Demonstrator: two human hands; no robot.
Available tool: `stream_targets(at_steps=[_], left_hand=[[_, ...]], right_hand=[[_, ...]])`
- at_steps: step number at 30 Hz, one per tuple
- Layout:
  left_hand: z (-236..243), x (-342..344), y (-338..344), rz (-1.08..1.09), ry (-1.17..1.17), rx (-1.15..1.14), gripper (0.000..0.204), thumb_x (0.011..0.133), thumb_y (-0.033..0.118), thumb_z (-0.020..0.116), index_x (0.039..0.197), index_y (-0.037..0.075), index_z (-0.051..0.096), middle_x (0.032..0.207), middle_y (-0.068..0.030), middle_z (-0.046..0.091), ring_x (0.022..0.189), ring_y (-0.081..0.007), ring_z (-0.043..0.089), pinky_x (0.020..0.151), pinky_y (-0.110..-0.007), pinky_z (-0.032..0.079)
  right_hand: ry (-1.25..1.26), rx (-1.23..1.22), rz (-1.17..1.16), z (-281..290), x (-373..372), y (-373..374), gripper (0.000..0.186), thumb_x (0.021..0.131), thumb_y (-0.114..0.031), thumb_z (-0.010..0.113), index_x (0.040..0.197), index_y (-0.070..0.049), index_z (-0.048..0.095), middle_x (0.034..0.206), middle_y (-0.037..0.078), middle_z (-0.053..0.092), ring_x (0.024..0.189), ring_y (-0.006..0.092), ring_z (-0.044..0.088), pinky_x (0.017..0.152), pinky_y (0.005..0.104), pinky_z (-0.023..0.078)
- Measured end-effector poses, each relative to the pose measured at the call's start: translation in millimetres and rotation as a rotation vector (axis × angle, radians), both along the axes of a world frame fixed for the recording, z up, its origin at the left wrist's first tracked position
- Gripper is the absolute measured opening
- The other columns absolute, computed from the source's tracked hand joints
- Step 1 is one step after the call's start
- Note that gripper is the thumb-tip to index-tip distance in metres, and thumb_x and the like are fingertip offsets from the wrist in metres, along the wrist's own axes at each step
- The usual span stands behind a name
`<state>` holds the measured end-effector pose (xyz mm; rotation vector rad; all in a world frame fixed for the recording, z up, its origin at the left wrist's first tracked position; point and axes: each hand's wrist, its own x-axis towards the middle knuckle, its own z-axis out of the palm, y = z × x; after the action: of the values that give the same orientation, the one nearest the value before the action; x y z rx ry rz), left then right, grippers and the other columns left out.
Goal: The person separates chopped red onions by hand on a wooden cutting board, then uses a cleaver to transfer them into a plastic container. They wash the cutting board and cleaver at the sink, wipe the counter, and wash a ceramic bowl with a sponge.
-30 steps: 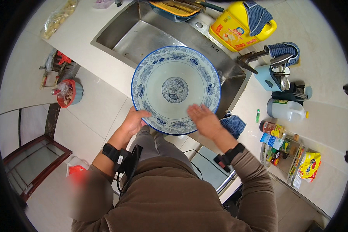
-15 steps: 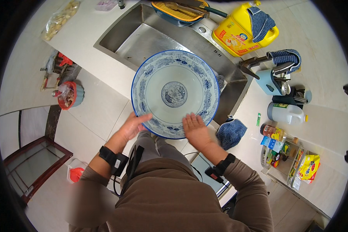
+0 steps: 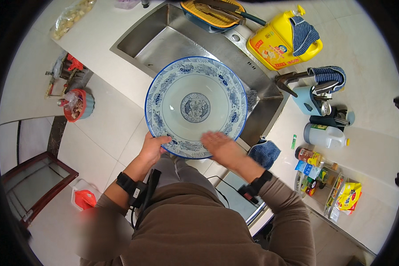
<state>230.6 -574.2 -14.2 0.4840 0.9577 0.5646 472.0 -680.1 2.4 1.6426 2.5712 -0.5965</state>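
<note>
A large white bowl (image 3: 181,95) with a blue rim and blue floral patterns is held in front of me, above the near edge of the steel sink (image 3: 164,46). My left hand (image 3: 153,146) grips its near left rim, thumb on the inner wall and the other fingers out of sight underneath. Slightly blurred, my right hand (image 3: 226,148) lies over the near right side with its fingers stretched toward the bowl's inner wall. Whether those fingertips press on the surface I cannot make out.
Right of the bowl, a blue cloth (image 3: 264,154) hangs at the counter edge. Beyond the sink stand a yellow jug (image 3: 270,42) and a yellow colander (image 3: 208,15) with knives on it. A light-blue utensil holder (image 3: 307,101), a white jug (image 3: 324,135) and a condiment rack (image 3: 326,190) line the right counter.
The bowl has shifted slightly left and turned, its rim pattern now in a different position. My right hand has slid left along the inner wall. My left hand keeps its grip.
</note>
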Motion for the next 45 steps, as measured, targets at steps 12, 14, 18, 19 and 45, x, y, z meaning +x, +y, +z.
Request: stream_targets(at_steps=[12, 14, 18, 19, 45], left_hand=[[-6.3, -13.3, 19.4, -0.136, 0.038, -0.026, 0.041, 0.076, -0.006, 0.057, 0.117, 0.0, 0.051, 0.102, -0.0114, 0.063, 0.086, -0.022, 0.064, 0.069, -0.034, 0.056], [-9.1, -14.2, 19.5, -0.131, 0.028, -0.029, 0.042, 0.077, -0.005, 0.057, 0.117, 0.001, 0.051, 0.102, -0.0106, 0.063, 0.087, -0.0217, 0.064, 0.07, -0.034, 0.056], [-10.8, -14.1, 18.4, -0.115, 0.004, -0.037, 0.042, 0.077, -0.005, 0.057, 0.118, 0.003, 0.051, 0.105, -0.0101, 0.062, 0.089, -0.0215, 0.064, 0.071, -0.034, 0.056], [-10.3, -14.2, 17.9, -0.109, -0.009, -0.044, 0.042, 0.077, -0.006, 0.057, 0.118, 0.003, 0.051, 0.105, -0.0101, 0.062, 0.089, -0.0215, 0.064, 0.071, -0.034, 0.056], [-14.5, -15.7, 17.7, -0.131, -0.039, -0.061, 0.044, 0.077, -0.006, 0.059, 0.12, 0.002, 0.051, 0.109, -0.0108, 0.062, 0.097, -0.0227, 0.062, 0.082, -0.038, 0.052]], right_hand=[[-0.758, 0.093, 0.055, 14.8, 70.3, 107.0, 0.07, 0.091, -0.054, 0.037, 0.144, -0.009, 0.025, 0.153, 0.002, 0.017, 0.142, 0.0188, 0.008, 0.114, 0.0449, 0.0], [-0.813, 0.159, 0.012, 5.9, 61.9, 116.8, 0.07, 0.091, -0.053, 0.038, 0.145, -0.01, 0.024, 0.153, 0.002, 0.015, 0.142, 0.0194, 0.006, 0.114, 0.0454, 0.001], [-0.734, 0.129, -0.193, 7.0, 58.3, 114.5, 0.071, 0.091, -0.051, 0.039, 0.145, -0.008, 0.022, 0.154, 0.004, 0.013, 0.142, 0.0217, 0.006, 0.114, 0.0456, 0.003], [-0.772, 0.122, -0.236, 10.3, 56.9, 107.1, 0.072, 0.091, -0.051, 0.038, 0.146, -0.008, 0.021, 0.154, 0.006, 0.013, 0.142, 0.0221, 0.006, 0.114, 0.0456, 0.004], [-0.353, -0.38, -0.188, -1.4, -12.8, 50.7, 0.075, 0.094, -0.051, 0.031, 0.141, 0.006, 0.02, 0.151, 0.021, 0.012, 0.141, 0.0322, 0.01, 0.113, 0.0425, 0.009]])
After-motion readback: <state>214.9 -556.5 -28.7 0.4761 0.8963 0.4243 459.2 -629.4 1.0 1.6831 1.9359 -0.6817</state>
